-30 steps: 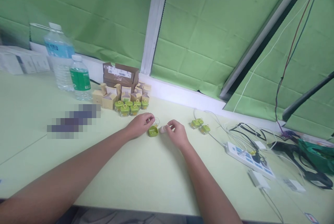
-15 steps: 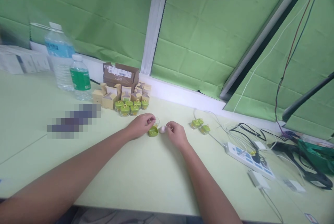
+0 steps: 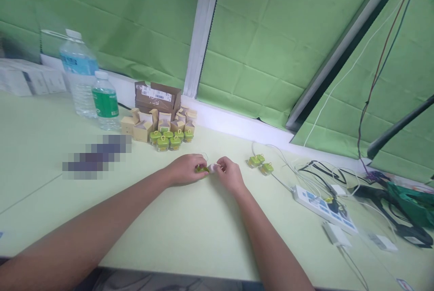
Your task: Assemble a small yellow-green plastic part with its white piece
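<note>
On the pale green table (image 3: 190, 232), past two water bottles (image 3: 91, 87) and a cluster of green-lidded jars (image 3: 169, 139), the left hand (image 3: 185, 169) pinches a small green lid (image 3: 202, 169) touching the white piece (image 3: 212, 167) gripped by the right hand (image 3: 230, 174).

Green lid (image 3: 202, 169), seemingly half-hidden

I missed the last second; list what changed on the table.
The left hand moved down onto the small green piece and closed its fingers on it. The right hand kept pinching the small white piece. Bottles, boxes and the power strip stayed put.
</note>
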Motion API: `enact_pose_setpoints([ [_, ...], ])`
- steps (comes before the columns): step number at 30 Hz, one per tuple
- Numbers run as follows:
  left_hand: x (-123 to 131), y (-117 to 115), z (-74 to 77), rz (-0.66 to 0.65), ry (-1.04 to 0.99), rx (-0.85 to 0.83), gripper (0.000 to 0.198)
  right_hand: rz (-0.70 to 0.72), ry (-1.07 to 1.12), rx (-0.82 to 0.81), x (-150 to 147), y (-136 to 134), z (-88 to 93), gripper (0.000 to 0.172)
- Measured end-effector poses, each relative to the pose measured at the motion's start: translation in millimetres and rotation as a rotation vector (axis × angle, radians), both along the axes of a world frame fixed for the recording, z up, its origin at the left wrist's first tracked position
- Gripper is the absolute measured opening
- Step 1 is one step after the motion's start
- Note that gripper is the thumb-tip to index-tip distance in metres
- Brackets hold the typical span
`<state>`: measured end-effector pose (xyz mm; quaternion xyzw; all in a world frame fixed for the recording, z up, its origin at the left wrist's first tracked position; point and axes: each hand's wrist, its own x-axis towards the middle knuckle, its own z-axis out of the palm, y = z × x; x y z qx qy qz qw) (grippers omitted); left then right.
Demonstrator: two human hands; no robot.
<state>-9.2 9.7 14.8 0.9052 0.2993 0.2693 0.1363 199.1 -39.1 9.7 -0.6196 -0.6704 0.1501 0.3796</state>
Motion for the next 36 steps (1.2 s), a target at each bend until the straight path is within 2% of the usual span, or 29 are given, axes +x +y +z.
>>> enact_pose_setpoints([
  [9,3,-5,0.3,-0.052,0.02,0.046,0.01,-0.039,0.038,0.05,2,2,-2.7,0.013],
  [14,4,-6,2.9,-0.029,0.101,0.08,0.018,-0.033,0.017,0.045,1,1,-0.3,0.013],
  [22,3,-9,3.9,-0.054,0.071,0.054,0.005,-0.031,0.038,0.056,1,1,-1.1,0.015],
  [30,2,-10,1.9,-0.088,0.03,0.006,0.022,-0.024,0.027,0.05,1,1,-1.4,0.014],
  [36,5,-7,-5.6,-0.114,-0.037,-0.005,0.023,-0.05,0.049,0.074,2,1,-1.2,0.016],
])
